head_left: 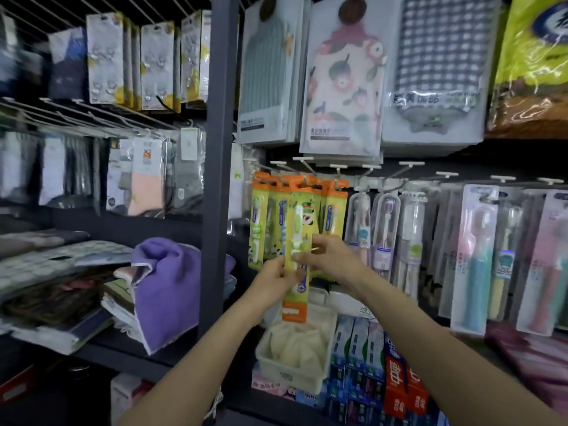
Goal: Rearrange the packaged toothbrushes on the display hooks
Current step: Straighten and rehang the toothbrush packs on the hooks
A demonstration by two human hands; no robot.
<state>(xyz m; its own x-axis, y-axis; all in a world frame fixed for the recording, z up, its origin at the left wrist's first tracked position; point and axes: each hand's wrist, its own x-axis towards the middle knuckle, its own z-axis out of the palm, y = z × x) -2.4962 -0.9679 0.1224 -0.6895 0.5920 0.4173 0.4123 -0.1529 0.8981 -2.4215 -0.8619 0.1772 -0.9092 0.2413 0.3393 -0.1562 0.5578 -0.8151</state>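
A yellow-green and orange packaged toothbrush [297, 229] with a white brush inside is held upright in front of the display. My left hand [274, 282] grips its lower left edge. My right hand [327, 256] pinches its right side at mid-height. Behind it, several matching orange-topped toothbrush packs [333, 210] hang on white display hooks [307, 169]. To the right hang clear-packed toothbrushes [384, 232] and larger pastel ones [475, 259] on more hooks.
A dark shelf upright [218, 179] stands left of the hooks. Packaged towels [341, 78] hang above. A white basket [295, 348] and toothpaste boxes [365, 358] sit below. A purple cloth [167, 284] lies on the left shelf.
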